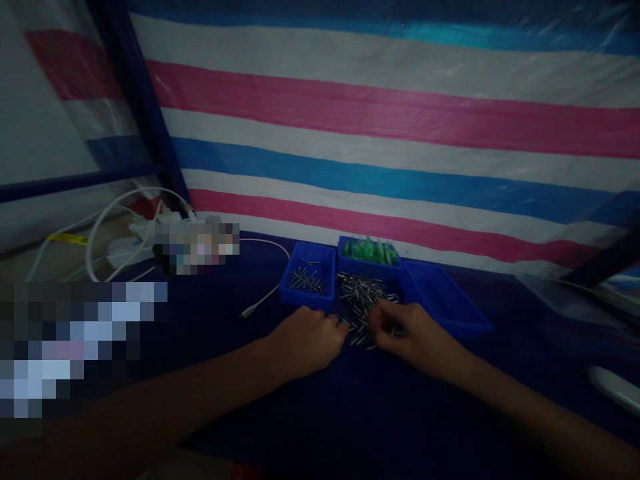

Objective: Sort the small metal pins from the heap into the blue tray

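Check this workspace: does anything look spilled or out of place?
The heap of metal pieces looks spilled, though perhaps on purpose: it lies loose on the table by the left hand and right hand, while similar pieces sit inside the left blue box.

Dimly lit, with a dull sheen. Closed off along the far side by a plastic sheet [400, 127] striped in white, pinkish red and blue. Framed at far left by a dark blue post [145, 100], with a crossbar [75, 183] running left. Filled from near to far by a dark blue tabletop [400, 413].
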`<state>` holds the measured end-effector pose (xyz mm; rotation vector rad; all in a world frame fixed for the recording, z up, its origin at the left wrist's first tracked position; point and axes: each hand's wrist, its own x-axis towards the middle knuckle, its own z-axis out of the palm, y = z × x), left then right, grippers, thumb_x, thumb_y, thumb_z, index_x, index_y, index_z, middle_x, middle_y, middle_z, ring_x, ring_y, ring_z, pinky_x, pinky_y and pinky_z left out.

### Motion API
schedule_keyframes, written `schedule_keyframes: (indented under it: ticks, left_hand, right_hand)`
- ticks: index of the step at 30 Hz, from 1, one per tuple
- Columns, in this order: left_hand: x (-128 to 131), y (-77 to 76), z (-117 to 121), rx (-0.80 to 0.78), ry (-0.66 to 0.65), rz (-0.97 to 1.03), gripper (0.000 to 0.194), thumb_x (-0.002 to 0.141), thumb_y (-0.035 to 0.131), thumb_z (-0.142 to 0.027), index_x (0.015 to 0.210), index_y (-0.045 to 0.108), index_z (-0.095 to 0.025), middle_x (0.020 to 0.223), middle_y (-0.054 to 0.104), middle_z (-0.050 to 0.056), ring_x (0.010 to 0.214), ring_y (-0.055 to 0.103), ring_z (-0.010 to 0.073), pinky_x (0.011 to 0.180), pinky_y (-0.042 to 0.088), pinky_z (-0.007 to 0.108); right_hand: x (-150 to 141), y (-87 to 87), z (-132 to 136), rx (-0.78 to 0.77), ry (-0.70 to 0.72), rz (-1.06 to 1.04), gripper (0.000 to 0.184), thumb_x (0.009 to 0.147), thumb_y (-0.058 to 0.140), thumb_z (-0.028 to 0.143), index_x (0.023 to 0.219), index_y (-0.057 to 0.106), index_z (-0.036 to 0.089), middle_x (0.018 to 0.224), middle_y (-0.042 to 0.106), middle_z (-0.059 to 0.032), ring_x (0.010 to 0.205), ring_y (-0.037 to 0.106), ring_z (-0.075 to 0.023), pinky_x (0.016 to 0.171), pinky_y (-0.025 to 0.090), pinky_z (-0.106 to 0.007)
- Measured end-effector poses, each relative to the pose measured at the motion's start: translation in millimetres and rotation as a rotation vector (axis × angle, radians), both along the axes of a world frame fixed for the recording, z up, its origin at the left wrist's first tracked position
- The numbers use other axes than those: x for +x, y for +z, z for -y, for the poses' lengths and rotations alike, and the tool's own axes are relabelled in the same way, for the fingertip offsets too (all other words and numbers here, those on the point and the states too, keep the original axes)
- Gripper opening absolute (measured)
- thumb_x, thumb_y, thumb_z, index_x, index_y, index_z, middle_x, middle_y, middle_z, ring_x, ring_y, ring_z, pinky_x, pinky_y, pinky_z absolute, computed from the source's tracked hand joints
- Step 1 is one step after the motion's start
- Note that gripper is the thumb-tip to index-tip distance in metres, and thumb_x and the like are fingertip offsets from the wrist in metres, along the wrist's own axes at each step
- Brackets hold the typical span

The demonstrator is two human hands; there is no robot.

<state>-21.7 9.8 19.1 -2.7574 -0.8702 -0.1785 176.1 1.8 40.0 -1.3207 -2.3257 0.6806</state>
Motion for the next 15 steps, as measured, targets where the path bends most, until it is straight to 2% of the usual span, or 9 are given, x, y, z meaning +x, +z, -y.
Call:
schedule_keyframes:
  ticks: [4,6,11,15]
  left_hand:
    - [4,4.3,3,-0.028,0.038,0.086,0.021,0.083,0.049,-0.031,0.073,0.057,-0.014,0.067,0.063,0.004,0.059,0.061,0.0205,0.046,0.043,0.028]
    - [6,3.6,4,-0.051,0.013,0.135,0.023,0.083,0.048,-0.033,0.073,0.057,-0.015,0.066,0.063,0.002,0.059,0.061,0.0187,0.047,0.042,0.026]
    - [9,-3.9,5,-0.027,-0.164,0.192,0.024,0.086,0.045,-0.032,0.071,0.055,-0.016,0.061,0.061,0.0,0.053,0.057,0.0138,0.044,0.036,0.023]
    - [12,-8.5,9,-0.037,-0.219,0.185,0.026,0.086,0.045,-0.034,0.07,0.053,-0.016,0.06,0.06,0.0,0.052,0.055,0.0137,0.042,0.033,0.023]
  right_hand:
    - [10,-14.4,16,-0.066,0.028,-0.062,0.028,0.084,0.042,0.016,0.112,0.045,0.019,0.074,0.058,0.0017,0.064,0.056,-0.0121,0.06,0.043,-0.024]
    - [13,-17.6,19,-0.06,0.04,-0.074,0.031,0.09,0.036,0.019,0.12,0.041,0.02,0.08,0.059,-0.0001,0.07,0.057,-0.0128,0.064,0.044,-0.026]
    - [20,-19.5,25,0.048,0.169,-0.082,0.029,0.09,0.033,0.014,0.113,0.049,0.023,0.095,0.059,-0.0035,0.085,0.056,-0.0138,0.075,0.045,-0.028]
    - [21,-19.3,28,0.077,0.144,-0.094,0.018,0.09,0.039,0.017,0.102,0.051,0.021,0.091,0.06,-0.0022,0.083,0.057,-0.0127,0.073,0.046,-0.026]
